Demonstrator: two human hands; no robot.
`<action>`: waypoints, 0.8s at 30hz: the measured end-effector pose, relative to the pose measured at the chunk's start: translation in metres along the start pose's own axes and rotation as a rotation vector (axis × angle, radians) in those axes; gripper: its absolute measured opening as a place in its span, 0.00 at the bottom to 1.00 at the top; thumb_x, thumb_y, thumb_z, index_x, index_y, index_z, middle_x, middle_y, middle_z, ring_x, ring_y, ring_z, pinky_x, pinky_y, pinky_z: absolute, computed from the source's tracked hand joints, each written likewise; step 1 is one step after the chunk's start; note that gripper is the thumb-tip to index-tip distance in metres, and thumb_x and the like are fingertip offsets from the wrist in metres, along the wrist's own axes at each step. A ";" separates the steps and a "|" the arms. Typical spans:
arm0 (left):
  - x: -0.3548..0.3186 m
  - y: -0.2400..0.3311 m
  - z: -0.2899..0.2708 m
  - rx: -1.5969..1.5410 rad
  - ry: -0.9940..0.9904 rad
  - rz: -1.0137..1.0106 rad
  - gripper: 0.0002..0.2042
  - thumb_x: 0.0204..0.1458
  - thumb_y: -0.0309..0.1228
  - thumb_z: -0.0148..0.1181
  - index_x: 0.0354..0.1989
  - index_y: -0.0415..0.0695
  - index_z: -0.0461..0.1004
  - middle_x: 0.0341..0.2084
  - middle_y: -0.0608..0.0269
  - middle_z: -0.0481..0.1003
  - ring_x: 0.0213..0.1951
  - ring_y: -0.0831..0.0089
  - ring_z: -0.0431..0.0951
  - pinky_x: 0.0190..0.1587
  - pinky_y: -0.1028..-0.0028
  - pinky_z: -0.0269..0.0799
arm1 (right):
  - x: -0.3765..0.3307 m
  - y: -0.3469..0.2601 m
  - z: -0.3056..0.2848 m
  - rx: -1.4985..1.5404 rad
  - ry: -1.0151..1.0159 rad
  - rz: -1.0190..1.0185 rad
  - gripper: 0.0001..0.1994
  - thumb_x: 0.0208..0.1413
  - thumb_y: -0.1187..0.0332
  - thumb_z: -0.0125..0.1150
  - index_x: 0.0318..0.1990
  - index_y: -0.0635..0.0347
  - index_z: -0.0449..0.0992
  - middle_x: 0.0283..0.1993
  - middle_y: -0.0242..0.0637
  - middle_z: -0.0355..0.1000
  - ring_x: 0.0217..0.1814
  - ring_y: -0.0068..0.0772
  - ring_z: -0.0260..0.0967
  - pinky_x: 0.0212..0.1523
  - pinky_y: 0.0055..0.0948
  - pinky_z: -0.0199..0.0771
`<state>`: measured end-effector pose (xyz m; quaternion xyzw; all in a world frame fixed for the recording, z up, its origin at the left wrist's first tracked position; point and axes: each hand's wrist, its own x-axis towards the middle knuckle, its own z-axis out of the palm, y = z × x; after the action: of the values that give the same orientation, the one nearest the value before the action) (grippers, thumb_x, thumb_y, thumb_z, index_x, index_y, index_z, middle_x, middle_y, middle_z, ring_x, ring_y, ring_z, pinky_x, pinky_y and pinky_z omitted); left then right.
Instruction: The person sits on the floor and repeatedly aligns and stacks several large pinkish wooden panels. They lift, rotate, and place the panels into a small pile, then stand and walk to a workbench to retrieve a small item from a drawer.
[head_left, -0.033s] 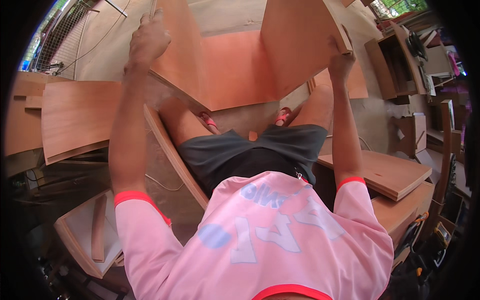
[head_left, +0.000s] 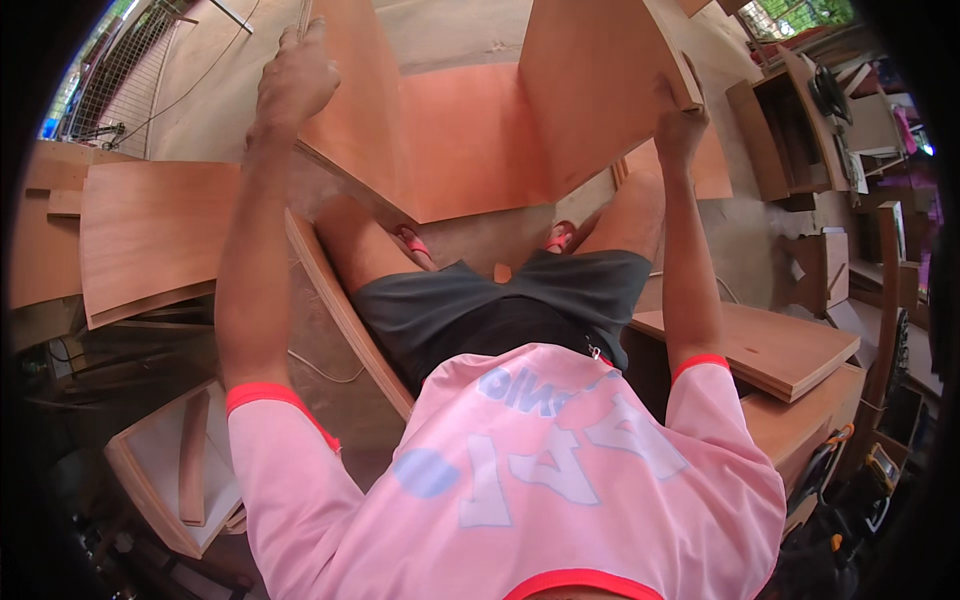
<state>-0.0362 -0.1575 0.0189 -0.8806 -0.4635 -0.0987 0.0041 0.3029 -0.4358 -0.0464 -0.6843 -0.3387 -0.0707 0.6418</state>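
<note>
The box (head_left: 465,130) is at the top centre of the frame, its three visible wooden panels forming an open U above your feet. Your left hand (head_left: 298,88), at the upper left, has its fingers curled over the outer edge of the left panel (head_left: 352,110). Your right hand (head_left: 682,118), at the upper right, pinches the edge of the right panel (head_left: 590,90) near its end; some of its fingers are hidden.

You sit with knees apart in dark shorts (head_left: 590,285), your red sandals (head_left: 560,236) on the floor (head_left: 480,228) below the box. A long board (head_left: 345,310) slants beside your left thigh. At the frame's left edge stands a curved-looking panel (head_left: 160,235); at lower left, a wood strip (head_left: 193,460) lies in a tray (head_left: 148,492). At right centre, a slab (head_left: 785,345) rests near your right arm, and a cabinet (head_left: 758,140) stands at upper right.
</note>
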 end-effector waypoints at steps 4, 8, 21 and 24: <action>0.000 -0.005 -0.002 -0.018 -0.028 -0.045 0.34 0.58 0.36 0.57 0.74 0.48 0.57 0.69 0.44 0.61 0.63 0.44 0.70 0.65 0.54 0.67 | -0.001 -0.001 -0.003 0.049 -0.016 0.101 0.23 0.59 0.70 0.66 0.62 0.67 0.74 0.55 0.38 0.77 0.56 0.25 0.72 0.57 0.27 0.71; 0.002 -0.009 -0.002 -0.037 -0.015 -0.032 0.34 0.58 0.37 0.58 0.74 0.50 0.57 0.69 0.46 0.61 0.63 0.45 0.70 0.65 0.55 0.67 | -0.001 0.002 -0.003 0.091 -0.004 0.042 0.23 0.59 0.71 0.66 0.61 0.68 0.74 0.56 0.37 0.76 0.55 0.26 0.72 0.57 0.28 0.72; 0.012 -0.012 0.000 -0.053 0.035 0.014 0.34 0.58 0.38 0.58 0.74 0.49 0.58 0.72 0.44 0.56 0.63 0.42 0.70 0.65 0.54 0.68 | 0.008 0.004 0.004 0.041 0.028 0.045 0.24 0.58 0.71 0.66 0.63 0.60 0.75 0.57 0.35 0.77 0.55 0.25 0.74 0.55 0.27 0.76; 0.011 -0.011 -0.001 -0.069 0.019 -0.007 0.34 0.57 0.38 0.59 0.74 0.50 0.57 0.73 0.45 0.56 0.64 0.42 0.69 0.65 0.55 0.68 | 0.008 0.007 0.003 0.075 0.019 0.096 0.24 0.58 0.71 0.66 0.63 0.60 0.75 0.58 0.35 0.77 0.56 0.25 0.74 0.55 0.27 0.76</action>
<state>-0.0395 -0.1426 0.0205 -0.8776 -0.4630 -0.1228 -0.0221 0.3119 -0.4299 -0.0479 -0.6744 -0.3019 -0.0337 0.6730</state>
